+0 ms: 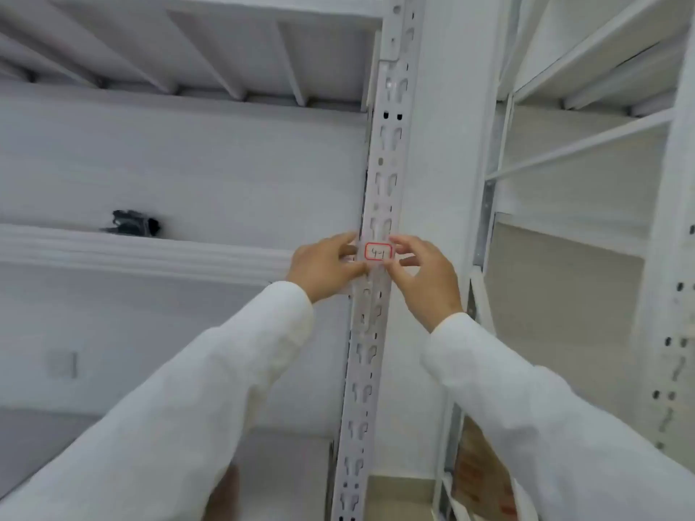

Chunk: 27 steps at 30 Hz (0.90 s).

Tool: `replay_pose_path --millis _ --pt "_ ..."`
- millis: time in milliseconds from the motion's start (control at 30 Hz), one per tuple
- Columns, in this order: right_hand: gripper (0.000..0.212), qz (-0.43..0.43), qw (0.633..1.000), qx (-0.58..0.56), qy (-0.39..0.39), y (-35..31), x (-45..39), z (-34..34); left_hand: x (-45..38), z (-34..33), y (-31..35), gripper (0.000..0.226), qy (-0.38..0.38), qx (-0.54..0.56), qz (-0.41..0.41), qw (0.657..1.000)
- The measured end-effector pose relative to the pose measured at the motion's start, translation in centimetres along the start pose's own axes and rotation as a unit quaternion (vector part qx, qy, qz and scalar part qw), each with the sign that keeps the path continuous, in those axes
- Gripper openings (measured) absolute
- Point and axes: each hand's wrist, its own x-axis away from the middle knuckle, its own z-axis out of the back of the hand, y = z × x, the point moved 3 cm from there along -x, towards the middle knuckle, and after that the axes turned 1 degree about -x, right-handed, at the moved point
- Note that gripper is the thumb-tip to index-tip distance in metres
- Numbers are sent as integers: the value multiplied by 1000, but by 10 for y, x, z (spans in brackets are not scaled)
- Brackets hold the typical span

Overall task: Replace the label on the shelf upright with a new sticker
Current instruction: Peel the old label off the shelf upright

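A white slotted shelf upright (380, 174) runs up the middle of the head view. On it at hand height lies a small white sticker (378, 252) with a red border and "4-1" handwritten on it. My left hand (323, 267) touches the sticker's left edge with its fingertips. My right hand (425, 274) pinches the sticker's right edge between thumb and fingers. Both arms wear white sleeves. Whether the sticker is fully stuck down cannot be told.
A white shelf (143, 250) on the left carries a small black object (133, 222). Another shelf's underside (188, 50) is overhead. A second white rack (586, 182) stands to the right, with a printed cardboard box (485, 479) low beside it.
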Motion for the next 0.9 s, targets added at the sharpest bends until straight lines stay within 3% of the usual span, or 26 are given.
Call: replay_pose_path --millis 200,367,600,733,900 --pt "25 16 996 65 64 7 3 -13 -5 -6 -9 40 25 98 16 995" --pt "26 70 985 138 80 10 8 -17 -8 -5 -10 42 17 122 30 992" --pt "25 77 978 172 91 9 5 -15 -13 -6 -12 39 12 129 39 991" --pt "28 124 951 260 115 11 9 -19 -14 -7 -13 40 1 134 38 990" --pt "26 67 965 223 120 8 8 -25 -18 -10 -17 54 -12 154 33 987"
